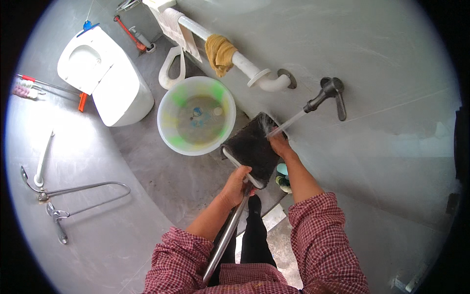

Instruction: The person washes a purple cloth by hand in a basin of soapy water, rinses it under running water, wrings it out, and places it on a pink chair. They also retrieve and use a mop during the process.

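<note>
A long-handled dustpan, or something much like one, is tilted in front of me; it has a dark squarish pan, a pale edge and a long metal pole. My left hand is closed round the place where pole and pan meet. At the far right edge of the pan, my right hand grips it, its fingertips partly hidden by water and the pan. A dark wall tap pours a stream of water onto the pan beside my right hand.
Left of the pan stands a translucent white-green basin on the grey floor. Beyond it are a white pipe with a yellow cloth, and a white toilet. A chrome shower fitting is on the left wall.
</note>
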{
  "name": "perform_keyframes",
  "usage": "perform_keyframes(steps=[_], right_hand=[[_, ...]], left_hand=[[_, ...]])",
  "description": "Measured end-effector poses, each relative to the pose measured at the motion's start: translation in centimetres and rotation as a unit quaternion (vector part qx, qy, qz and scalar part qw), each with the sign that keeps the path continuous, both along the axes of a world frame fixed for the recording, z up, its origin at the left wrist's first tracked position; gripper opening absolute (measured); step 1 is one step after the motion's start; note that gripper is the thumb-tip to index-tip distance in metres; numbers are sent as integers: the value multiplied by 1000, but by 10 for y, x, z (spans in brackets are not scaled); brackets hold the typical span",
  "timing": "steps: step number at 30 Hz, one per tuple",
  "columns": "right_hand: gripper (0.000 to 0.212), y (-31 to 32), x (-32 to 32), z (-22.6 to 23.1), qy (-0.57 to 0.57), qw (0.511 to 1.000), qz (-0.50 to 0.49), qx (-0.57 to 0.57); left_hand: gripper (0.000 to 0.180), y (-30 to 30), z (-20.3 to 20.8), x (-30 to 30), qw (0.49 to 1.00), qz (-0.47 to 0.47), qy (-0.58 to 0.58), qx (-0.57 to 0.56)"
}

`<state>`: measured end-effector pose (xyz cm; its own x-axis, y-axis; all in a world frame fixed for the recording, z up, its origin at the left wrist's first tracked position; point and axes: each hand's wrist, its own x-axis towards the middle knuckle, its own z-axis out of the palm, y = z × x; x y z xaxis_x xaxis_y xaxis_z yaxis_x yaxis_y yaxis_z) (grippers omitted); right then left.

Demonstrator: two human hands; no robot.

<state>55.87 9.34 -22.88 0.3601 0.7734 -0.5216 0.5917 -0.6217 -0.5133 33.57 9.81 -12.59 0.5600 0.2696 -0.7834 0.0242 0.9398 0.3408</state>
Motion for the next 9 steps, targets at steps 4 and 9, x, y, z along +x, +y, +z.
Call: perform_keyframes(steps=[4, 9], right_hand=[[77, -12, -35, 24, 18, 997, 73, -3], [80, -14, -56, 66, 64, 987, 121, 81]], left_hand=[[35, -9, -14, 7, 999, 6, -30, -29], [39, -14, -27, 10, 999, -29, -23, 9]])
